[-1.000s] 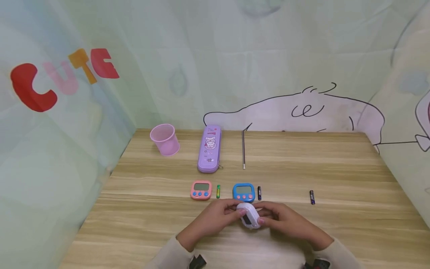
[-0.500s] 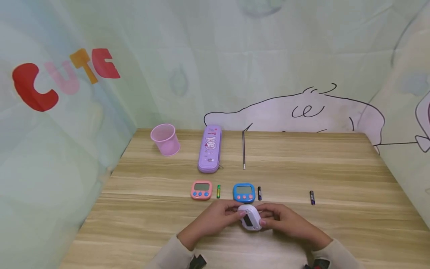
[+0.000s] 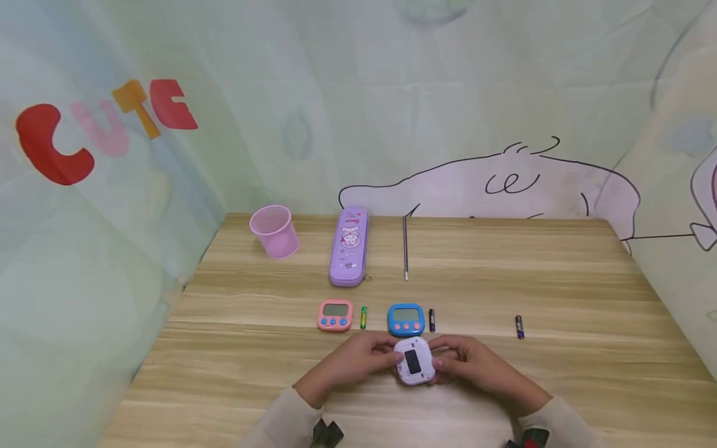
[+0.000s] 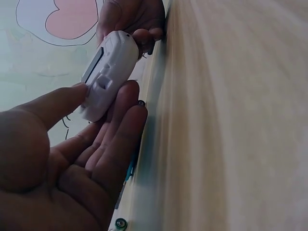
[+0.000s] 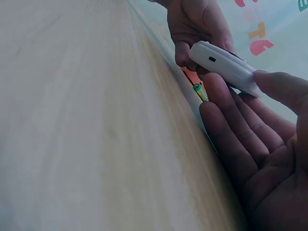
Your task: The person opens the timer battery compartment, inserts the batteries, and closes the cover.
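Both hands hold a white digital timer above the table, its back with a black rectangular patch turned up. My left hand grips the left edge, thumb on the back and fingers beneath. On the opposite edge, my right hand pinches it between thumb and fingers. In the left wrist view the timer is seen side-on, a small notch in its rim. The right wrist view shows the timer's other side edge with a small dark slot. Just beyond the hands lies a blue timer, screen up.
A pink timer and a green battery lie to the left. Dark batteries lie beside the blue timer and farther right. Behind are a pink cup, a purple pencil case and a pencil. A printed curtain hangs around the table.
The white timer has been turned in the hands, from tilted on its side to its back facing up more squarely. Both hands stay nearly in place.
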A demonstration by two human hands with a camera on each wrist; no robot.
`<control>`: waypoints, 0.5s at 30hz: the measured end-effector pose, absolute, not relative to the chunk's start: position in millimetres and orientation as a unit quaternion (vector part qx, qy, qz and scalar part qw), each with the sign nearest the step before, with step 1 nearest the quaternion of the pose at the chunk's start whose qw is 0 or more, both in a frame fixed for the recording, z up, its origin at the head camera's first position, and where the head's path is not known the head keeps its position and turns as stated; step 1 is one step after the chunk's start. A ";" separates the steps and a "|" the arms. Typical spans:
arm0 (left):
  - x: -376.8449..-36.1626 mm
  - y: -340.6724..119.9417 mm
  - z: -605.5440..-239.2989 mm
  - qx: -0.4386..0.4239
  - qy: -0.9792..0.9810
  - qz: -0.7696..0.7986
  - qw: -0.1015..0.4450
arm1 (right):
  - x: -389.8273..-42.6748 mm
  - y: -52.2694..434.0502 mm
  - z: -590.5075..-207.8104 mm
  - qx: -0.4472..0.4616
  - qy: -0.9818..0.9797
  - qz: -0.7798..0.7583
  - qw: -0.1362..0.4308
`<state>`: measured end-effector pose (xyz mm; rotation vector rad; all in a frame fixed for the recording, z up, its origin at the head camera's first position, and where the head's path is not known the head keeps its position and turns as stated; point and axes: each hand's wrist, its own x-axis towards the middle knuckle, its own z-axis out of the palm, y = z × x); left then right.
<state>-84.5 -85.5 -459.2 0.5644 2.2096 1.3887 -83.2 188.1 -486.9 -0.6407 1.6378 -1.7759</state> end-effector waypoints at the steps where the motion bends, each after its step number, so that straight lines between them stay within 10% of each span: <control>1: -84.9 -85.7 -460.3 0.205 0.798 0.513 0.240 | -83.1 187.9 -487.6 -0.247 0.620 -0.675 0.315; 15: -87.8 -88.4 -469.5 0.175 0.699 0.606 0.338 | -81.7 185.1 -483.1 -0.243 0.701 -0.607 0.285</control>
